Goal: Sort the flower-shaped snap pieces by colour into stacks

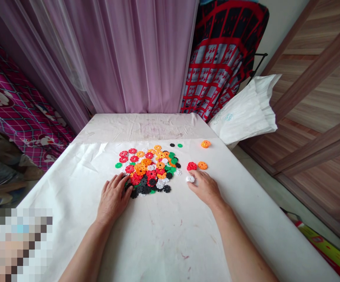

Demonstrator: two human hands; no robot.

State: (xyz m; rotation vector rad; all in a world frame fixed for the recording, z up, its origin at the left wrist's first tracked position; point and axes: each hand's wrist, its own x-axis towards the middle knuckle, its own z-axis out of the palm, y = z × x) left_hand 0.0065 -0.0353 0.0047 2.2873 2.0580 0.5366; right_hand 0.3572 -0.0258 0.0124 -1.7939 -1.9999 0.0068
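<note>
A heap of flower-shaped plastic discs [146, 168] in red, orange, green, black and white lies on the white-covered table. At the heap's left edge rests my left hand [114, 196], fingers stretched out and touching the discs there. To the right of the heap, my right hand [205, 187] pinches a white disc [190, 179] between thumb and finger. Just beyond that hand are red discs [191, 166] and orange discs [202, 165]. Farther back sits another small orange group [205, 144].
A black disc [172, 145] and a green disc [180, 145] lie apart behind the heap. A white bag [243, 111] stands at the table's right back corner. Purple curtains [137, 55] hang behind the table [158, 235]; a wooden door [319, 90] is at right.
</note>
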